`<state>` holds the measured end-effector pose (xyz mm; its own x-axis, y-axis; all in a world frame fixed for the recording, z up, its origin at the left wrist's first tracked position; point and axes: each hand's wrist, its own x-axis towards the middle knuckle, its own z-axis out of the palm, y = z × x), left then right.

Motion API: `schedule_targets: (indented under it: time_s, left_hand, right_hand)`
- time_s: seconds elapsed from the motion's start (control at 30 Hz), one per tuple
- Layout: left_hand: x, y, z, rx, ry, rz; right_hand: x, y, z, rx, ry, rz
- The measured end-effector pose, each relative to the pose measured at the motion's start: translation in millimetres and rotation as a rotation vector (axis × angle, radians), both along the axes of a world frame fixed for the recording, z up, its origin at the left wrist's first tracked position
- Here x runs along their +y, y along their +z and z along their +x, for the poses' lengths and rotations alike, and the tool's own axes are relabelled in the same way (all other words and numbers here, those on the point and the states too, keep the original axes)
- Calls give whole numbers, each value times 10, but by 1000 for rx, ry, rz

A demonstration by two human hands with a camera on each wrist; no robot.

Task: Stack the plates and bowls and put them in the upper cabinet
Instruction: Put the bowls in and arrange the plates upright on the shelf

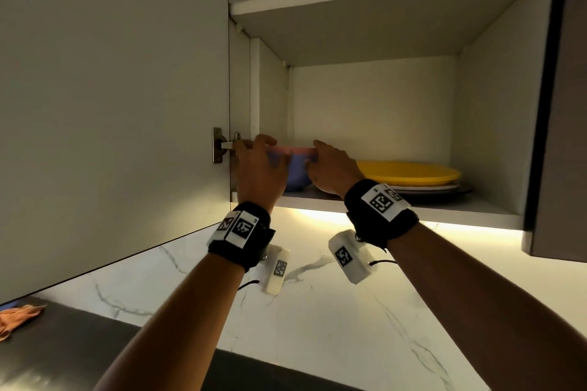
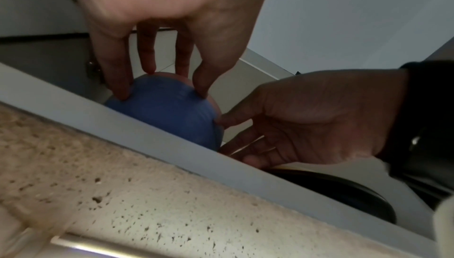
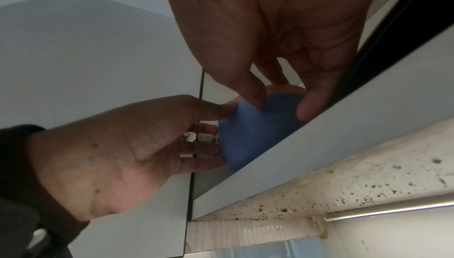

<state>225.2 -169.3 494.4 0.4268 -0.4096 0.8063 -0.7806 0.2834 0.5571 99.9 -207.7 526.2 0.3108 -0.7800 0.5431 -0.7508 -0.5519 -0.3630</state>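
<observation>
Bowls (image 1: 293, 168): a blue one with a pink one nested inside, standing at the left end of the lower cabinet shelf (image 1: 444, 208), close to the hinge (image 1: 219, 145) side. Plates (image 1: 409, 173), yellow on top of paler and darker ones, lie stacked on the same shelf just to the right, apart from the bowls.

Left hand (image 1: 259, 168): fingers (image 2: 117, 79) curled over the blue wall, tips pressing it from the left. Right hand (image 1: 333, 170): thumb and fingers (image 3: 312, 105) hooked round the right side near the rim. Both hands grip the stack between them; neither is free.

Relation that governs the coming move: the bowls sit directly ahead of and between the hands, near the shelf's front edge, with open shelf depth behind. Whether the base is fully down cannot be told; the shelf lip hides it in both wrist views.

Judgement: placement is nearly complete. What remains is a short push rearward, then release. Both hands are equally near. Risk: the left knuckles are close to the hinge and door (image 1: 111, 105), and a sideways slip right would meet the plates.
</observation>
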Motion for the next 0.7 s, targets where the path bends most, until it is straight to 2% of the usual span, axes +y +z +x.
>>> schedule_targets:
  time_s: [0.23, 0.37, 0.47, 0.57, 0.63, 0.7]
  left_hand:
    - [-53, 57, -10, -26, 25, 14]
    - [-44, 59, 21, 40, -18, 37]
    - [-10, 43, -25, 0, 30, -11]
    - [34, 66, -134, -81, 85, -157]
    - [92, 106, -260, -142, 45, -239]
    - [128, 144, -398, -191, -29, -245]
  right_hand:
    - [-9, 72, -199, -54, 7, -3]
    - [-40, 105, -448, -66, -36, -17]
    - [-62, 149, -662, -39, -78, -21]
    - [-35, 186, -891, 61, -94, -22]
    - [-4, 170, -1014, 192, -73, 2]
    - [19, 127, -1098, 285, -76, -7]
